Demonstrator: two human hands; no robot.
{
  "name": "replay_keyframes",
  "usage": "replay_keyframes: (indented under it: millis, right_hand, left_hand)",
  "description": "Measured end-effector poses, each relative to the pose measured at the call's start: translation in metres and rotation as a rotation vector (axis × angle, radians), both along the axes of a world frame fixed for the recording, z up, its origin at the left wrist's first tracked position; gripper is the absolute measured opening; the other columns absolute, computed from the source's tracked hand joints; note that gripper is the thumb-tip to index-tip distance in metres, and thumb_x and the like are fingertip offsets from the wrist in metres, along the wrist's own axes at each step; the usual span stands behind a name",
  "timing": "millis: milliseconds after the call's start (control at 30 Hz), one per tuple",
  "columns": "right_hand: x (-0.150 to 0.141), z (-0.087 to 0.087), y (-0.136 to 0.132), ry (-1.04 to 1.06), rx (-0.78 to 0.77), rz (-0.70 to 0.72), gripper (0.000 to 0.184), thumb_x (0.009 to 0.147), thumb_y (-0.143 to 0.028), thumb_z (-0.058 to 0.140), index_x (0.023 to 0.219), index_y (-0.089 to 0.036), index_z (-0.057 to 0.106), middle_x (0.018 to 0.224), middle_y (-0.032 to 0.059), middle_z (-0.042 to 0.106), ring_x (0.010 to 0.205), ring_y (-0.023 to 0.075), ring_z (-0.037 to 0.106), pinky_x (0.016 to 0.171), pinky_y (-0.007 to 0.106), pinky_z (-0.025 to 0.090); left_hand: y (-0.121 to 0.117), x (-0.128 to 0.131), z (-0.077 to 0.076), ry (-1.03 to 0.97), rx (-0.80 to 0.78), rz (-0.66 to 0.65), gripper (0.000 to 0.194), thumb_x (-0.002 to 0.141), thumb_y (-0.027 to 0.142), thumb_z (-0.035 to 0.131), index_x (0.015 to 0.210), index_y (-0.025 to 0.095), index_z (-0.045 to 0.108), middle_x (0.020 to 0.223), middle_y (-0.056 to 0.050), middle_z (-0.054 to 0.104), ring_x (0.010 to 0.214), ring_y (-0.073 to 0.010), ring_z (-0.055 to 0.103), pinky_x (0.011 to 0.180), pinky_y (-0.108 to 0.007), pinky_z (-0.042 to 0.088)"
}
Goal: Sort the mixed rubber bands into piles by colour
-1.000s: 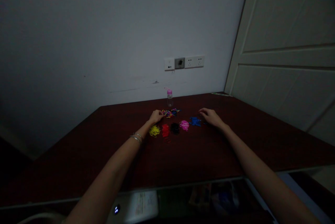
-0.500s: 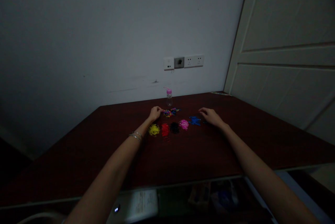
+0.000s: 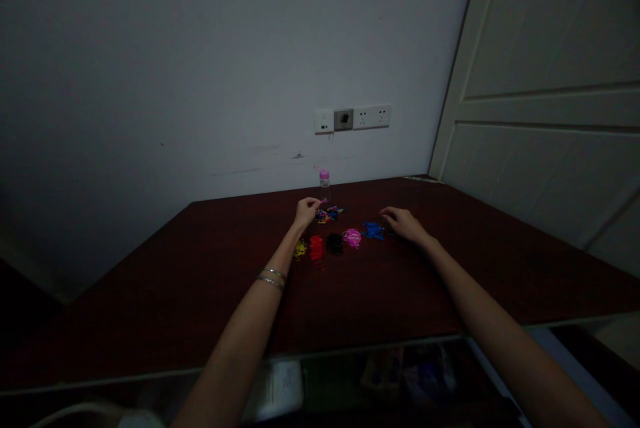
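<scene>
My left hand (image 3: 307,211) is raised over the mixed pile of coloured rubber bands (image 3: 327,216), its fingertips pinched on a small pink rubber band (image 3: 324,201). Nearer me lies a row of single-colour piles: yellow bands (image 3: 300,249), partly hidden by my left wrist, then red bands (image 3: 316,247), black bands (image 3: 335,243), pink bands (image 3: 352,237) and blue bands (image 3: 373,231). Just right of the blue pile rests my right hand (image 3: 401,222), fingers loosely bent and apart, holding nothing that I can see.
A clear bottle with a pink cap (image 3: 325,178) stands behind the mixed pile. The dark red tabletop (image 3: 370,301) meets a wall with sockets (image 3: 371,117). An open drawer or shelf (image 3: 330,385) below the front edge holds several items. A pale panelled door (image 3: 540,108) is at right.
My left hand has moved from the mixed pile's left edge rightward and up over it, bringing a pink rubber band. Its forearm now covers part of the yellow pile. My right hand stays still.
</scene>
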State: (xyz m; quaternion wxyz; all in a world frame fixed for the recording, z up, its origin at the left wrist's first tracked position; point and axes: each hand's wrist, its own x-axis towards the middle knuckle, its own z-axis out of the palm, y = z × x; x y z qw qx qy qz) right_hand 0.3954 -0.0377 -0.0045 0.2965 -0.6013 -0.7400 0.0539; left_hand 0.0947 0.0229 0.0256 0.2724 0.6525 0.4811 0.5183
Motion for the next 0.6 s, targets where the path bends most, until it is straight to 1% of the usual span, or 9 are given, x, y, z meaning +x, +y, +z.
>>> replay_keyframes:
  millis: [100,167,300,400,500,600]
  right_hand:
    - [0.000,0.000,0.000,-0.002,-0.003,0.002,0.027,0.086,-0.028,0.043,0.104,-0.019,0.061,0.106,0.0084,0.065,0.098,0.0201,0.059,0.086,0.032,0.044]
    - [0.000,0.000,0.000,0.000,-0.007,0.005,0.027,0.086,-0.028,0.043,0.104,-0.019,0.061,0.107,0.0083,0.065,0.098,0.0202,0.059,0.086,0.032,0.044]
    - [-0.001,0.000,-0.001,-0.003,-0.011,0.008,0.027,0.086,-0.029,0.043,0.104,-0.020,0.061,0.107,0.0083,0.065,0.097,0.0202,0.059,0.085,0.032,0.044]
    - [-0.001,0.001,-0.002,-0.011,-0.017,-0.001,0.028,0.086,-0.030,0.042,0.105,-0.020,0.061,0.107,0.0078,0.065,0.097,0.0207,0.059,0.083,0.032,0.045]
    - [-0.002,0.001,-0.002,-0.016,-0.028,-0.009,0.028,0.086,-0.030,0.042,0.105,-0.021,0.060,0.107,0.0069,0.065,0.096,0.0208,0.060,0.081,0.032,0.046]
    - [-0.002,0.001,-0.003,-0.017,-0.033,-0.009,0.027,0.086,-0.029,0.043,0.104,-0.022,0.061,0.105,0.0065,0.065,0.095,0.0199,0.060,0.080,0.030,0.046]
  left_hand:
    - [-0.011,0.008,0.001,0.133,-0.045,-0.198,0.010,0.069,0.014,0.059,0.066,0.009,0.067,0.064,-0.004,0.064,0.061,-0.0103,0.054,0.062,-0.021,0.041]
    - [-0.019,0.014,0.002,0.214,-0.055,-0.308,0.011,0.070,0.016,0.060,0.066,0.008,0.067,0.062,-0.003,0.063,0.059,-0.0098,0.052,0.061,-0.021,0.040]
    - [-0.032,0.028,0.000,0.363,-0.050,-0.439,0.013,0.070,0.019,0.060,0.070,0.008,0.068,0.063,-0.003,0.062,0.059,-0.0099,0.052,0.059,-0.021,0.039]
    - [-0.037,0.038,-0.005,0.467,-0.046,-0.494,0.015,0.072,0.021,0.058,0.071,0.009,0.068,0.063,-0.002,0.062,0.059,-0.0102,0.052,0.058,-0.021,0.039]
    - [-0.039,0.043,-0.009,0.553,-0.036,-0.490,0.014,0.072,0.020,0.057,0.073,0.011,0.068,0.065,-0.002,0.063,0.060,-0.0102,0.054,0.059,-0.020,0.040]
    - [-0.039,0.044,-0.012,0.577,-0.033,-0.503,0.015,0.071,0.023,0.059,0.073,0.012,0.069,0.066,-0.002,0.065,0.061,-0.0111,0.055,0.059,-0.020,0.041]
